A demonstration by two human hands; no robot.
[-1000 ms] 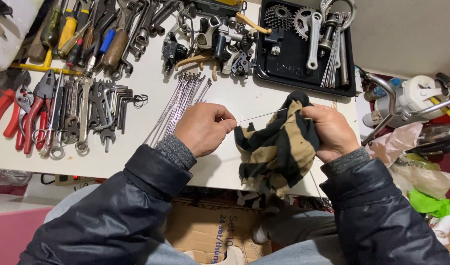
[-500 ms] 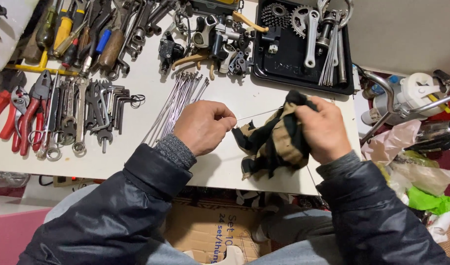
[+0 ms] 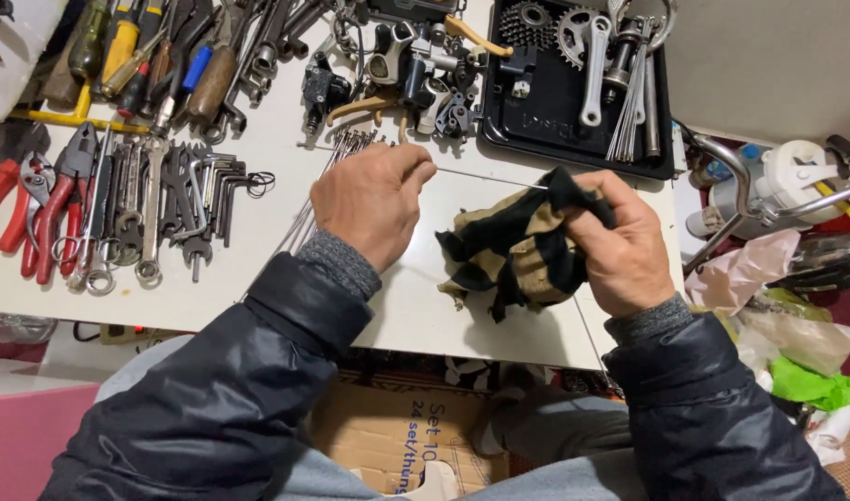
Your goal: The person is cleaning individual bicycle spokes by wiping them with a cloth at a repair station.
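Here, the left hand point(image 3: 374, 199) pinches one end of a thin metal spoke point(image 3: 485, 176) between thumb and fingertips, while the right hand point(image 3: 619, 246) is closed around a bunched black-and-tan rag point(image 3: 513, 250) that wraps the spoke's other end; the spoke spans the gap between the two hands, just above the white surface point(image 3: 276, 250). The spoke appears light, stiff along its length yet easily bent sideways, and probably slick where bare (hence, one judges, the cloth), so a pinch near the end with the fingertips seems the steadiest hold. The rag is soft and shapeless, conforms to whatever it encloses, and is best gripped in a full fist, as shown. A loose bundle of similar spokes point(image 3: 327, 186) lies on the surface just beyond the left hand, partly hidden by it. The one clear container is a shallow black tray point(image 3: 545, 121) at the far right of the surface: it holds a silver crank arm point(image 3: 594, 70), toothed sprockets point(image 3: 527, 20), and another sheaf of spokes leaning against its right wall. Outside the tray, wrenches and hex keys point(image 3: 179, 195) lie in rows to the left, with red-handled pliers point(image 3: 49, 209) at the edge. A cardboard box point(image 3: 397, 427) sits on the floor below the surface; its contents cannot be made out.
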